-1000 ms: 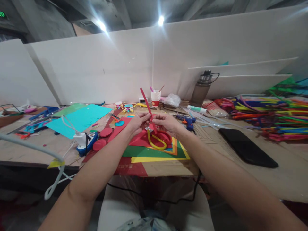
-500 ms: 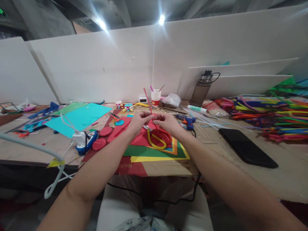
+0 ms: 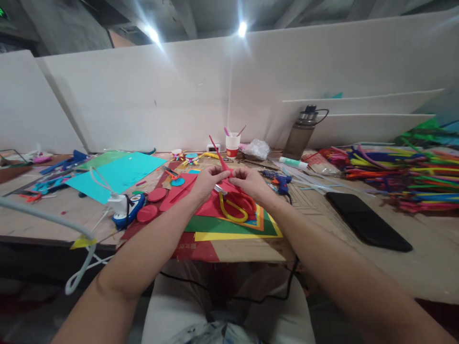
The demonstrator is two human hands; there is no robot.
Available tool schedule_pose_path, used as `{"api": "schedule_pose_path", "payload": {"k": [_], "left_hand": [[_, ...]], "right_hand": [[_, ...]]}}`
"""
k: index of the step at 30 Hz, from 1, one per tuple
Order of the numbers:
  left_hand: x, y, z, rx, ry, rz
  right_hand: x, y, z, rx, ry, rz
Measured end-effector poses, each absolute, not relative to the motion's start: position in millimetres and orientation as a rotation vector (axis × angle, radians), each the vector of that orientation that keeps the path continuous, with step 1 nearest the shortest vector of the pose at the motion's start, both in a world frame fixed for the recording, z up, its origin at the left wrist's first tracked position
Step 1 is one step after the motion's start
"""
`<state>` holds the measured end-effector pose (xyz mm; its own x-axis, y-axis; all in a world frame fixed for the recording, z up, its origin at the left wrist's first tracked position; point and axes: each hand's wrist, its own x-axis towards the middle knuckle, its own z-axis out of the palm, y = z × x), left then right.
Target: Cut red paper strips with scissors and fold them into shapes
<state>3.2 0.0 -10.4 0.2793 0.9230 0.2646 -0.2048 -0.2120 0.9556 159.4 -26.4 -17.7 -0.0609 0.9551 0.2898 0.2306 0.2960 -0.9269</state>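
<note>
Near the front edge of a crowded table [image 3: 27, 224], a person's bare hands meet over colored paper, pinching the lower part of a thin red strip [image 3: 217, 151]. The left hand [image 3: 210, 180] has its thumb and fingers closed on the strip; the right hand [image 3: 247, 182], just beside it, grips the same piece with its fingertips drawn together. The strip's free end rises above the hands, tilted toward the table's back left corner. Below the hands, scissors with yellow and red handles [image 3: 235, 220] lie on red paper [image 3: 204, 210], which rests over a green sheet [image 3: 211, 225] and a yellow sheet [image 3: 233, 235] by the front edge. Toward the left edge are two red discs [image 3: 147, 214] and a turquoise sheet [image 3: 122, 172]. A paper cup [image 3: 233, 142] stands by the back edge, a dark bottle [image 3: 300, 136] to its right. Nearer the right edge lie a blue glue gun [image 3: 282, 181], a black phone [image 3: 367, 220] and a heap of multicolored fuzzy stems [image 3: 405, 174].
</note>
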Motion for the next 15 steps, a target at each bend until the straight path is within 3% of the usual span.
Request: {"api": "schedule_pose_path", "payload": {"k": [15], "left_hand": [[0.9,-3.5,-3.2,1.252,0.773,1.16]], "right_hand": [[156.6,-29.1,-18.6,-1.136,-1.596,0.963]]}}
